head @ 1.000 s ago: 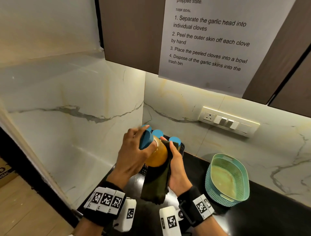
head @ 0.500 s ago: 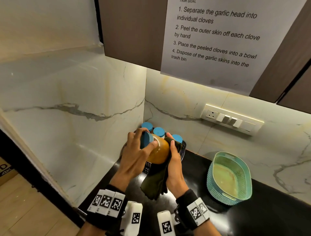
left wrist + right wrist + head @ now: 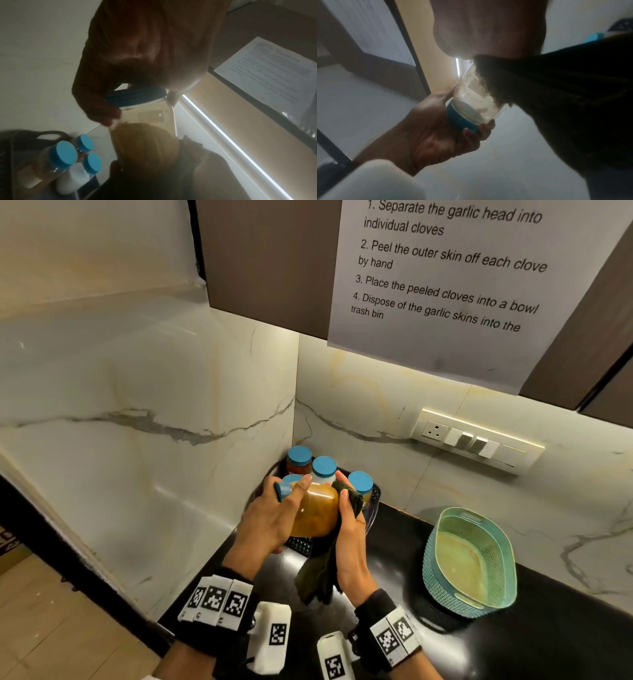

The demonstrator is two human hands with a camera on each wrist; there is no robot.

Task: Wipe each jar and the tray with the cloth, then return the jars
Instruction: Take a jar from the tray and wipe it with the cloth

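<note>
Left hand [image 3: 274, 518] pinches the tilted jar [image 3: 317, 515] by its lid; right hand [image 3: 349, 529] presses the cloth [image 3: 322, 573] on. Hard rubbing could slip it onto the 3 jars [image 3: 323, 467] just beyond.

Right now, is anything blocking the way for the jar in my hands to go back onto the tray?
Nothing visible blocks it. The jar hangs just above the tray, whose near side looks free; three jars crowd the back.

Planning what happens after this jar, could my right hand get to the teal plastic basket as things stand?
Probably yes: the teal plastic basket sits open on the counter with nothing between, but the right hand holds the dark cloth.
</note>
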